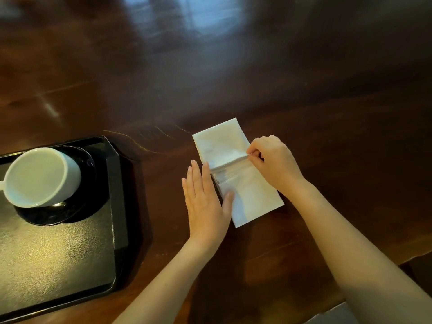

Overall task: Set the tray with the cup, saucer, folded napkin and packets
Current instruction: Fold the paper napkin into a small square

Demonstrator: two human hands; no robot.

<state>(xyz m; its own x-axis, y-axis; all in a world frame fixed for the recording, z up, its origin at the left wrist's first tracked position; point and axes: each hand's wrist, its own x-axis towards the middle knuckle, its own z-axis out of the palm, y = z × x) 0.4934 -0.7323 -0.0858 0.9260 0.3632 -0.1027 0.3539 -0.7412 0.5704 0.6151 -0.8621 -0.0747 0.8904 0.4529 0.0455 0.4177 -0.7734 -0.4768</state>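
White napkin (236,174) on dark wood table (304,94), right of tray (70,253). Left hand (205,202) flat on napkin edge; right hand (273,160) pinching fold. Cup (39,178) on saucer (77,206) inside tray.

White napkin (236,174) mid-fold beside tray (70,265) holding cup (39,177), saucer (77,206).

No legible text anywhere.
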